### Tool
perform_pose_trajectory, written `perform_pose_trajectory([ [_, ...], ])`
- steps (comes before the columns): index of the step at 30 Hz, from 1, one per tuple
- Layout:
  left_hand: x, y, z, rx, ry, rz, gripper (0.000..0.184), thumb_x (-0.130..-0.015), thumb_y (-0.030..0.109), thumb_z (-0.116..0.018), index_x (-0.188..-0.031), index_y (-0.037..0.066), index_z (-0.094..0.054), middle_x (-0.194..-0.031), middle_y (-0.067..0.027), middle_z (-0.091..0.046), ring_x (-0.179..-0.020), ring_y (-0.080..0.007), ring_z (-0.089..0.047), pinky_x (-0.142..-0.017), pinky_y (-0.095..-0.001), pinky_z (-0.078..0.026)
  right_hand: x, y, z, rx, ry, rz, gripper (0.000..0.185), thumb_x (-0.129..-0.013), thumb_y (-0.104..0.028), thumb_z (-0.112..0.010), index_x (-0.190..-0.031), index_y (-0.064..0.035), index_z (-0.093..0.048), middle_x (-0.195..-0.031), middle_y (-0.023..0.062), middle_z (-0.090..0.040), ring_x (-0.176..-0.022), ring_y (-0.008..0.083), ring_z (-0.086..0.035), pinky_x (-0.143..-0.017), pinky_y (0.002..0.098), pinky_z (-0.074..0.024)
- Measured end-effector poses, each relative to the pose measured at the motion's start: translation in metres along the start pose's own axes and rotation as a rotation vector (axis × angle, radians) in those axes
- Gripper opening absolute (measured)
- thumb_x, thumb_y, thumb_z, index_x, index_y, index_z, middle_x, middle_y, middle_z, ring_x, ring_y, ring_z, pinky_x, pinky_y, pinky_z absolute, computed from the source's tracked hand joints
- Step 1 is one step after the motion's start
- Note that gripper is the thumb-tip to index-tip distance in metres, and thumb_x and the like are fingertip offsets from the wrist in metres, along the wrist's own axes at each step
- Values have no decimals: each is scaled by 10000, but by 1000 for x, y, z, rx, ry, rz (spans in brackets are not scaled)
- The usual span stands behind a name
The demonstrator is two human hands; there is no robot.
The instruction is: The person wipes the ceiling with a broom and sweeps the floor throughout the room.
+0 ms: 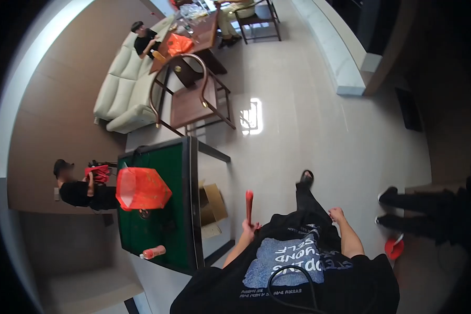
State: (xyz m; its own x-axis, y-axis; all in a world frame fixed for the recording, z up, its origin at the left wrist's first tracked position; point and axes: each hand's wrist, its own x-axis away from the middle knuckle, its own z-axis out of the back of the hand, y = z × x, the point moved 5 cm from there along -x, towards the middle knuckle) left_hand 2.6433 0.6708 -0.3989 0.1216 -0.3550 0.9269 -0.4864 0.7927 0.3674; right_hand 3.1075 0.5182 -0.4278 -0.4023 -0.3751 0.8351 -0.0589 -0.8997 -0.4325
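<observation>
the fingers of the left hand clamp the red stick-like thing by one end, beyond the right edge of the worktop; if this grip becomes loose, it may fall on the floor. for the right hand, i cannot tell the fingers' state.

White glare brightens the glossy floor; fisheye distortion bends darkened edges.

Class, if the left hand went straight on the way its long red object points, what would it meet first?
From the left hand, the way looks free over the pale floor; the far dark chair seems first in line, though depth is unclear.
</observation>
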Motion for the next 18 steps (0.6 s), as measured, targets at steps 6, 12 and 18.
perform_pose_trajectory([
  [6, 2, 28, -32, -1062, 294, -857, 246, -789, 314, -497, -764, 81, -422, -611, -101, -417, -596, -281, -559, -537, -457, -493, -97, -259, 65, -151, 108, 285, 208, -847, -213, -536, -952, -44, -597, -705, 44, -608, -537, 117, -559, -453, 251, -448],
  [12, -46, 78, -161, -852, 116, -521, 245, -781, 307, -505, -780, 74, -429, -620, -115, -433, -601, -289, -557, -538, -463, -491, -163, -418, 99, -406, 101, 310, 193, -882, -205, -511, -949, -46, -598, -715, 48, -604, -566, 115, -564, -453, 249, -447],
  [18, -144, 141, -335, -551, -49, -95, 246, -773, 300, -512, -796, 67, -436, -630, -128, -448, -606, -297, -554, -538, -468, -490, -225, -463, 92, -108, -66, 374, 187, -850, -197, -531, -928, -43, -603, -699, 48, -608, -554, 113, -555, -456, 263, -440],
])
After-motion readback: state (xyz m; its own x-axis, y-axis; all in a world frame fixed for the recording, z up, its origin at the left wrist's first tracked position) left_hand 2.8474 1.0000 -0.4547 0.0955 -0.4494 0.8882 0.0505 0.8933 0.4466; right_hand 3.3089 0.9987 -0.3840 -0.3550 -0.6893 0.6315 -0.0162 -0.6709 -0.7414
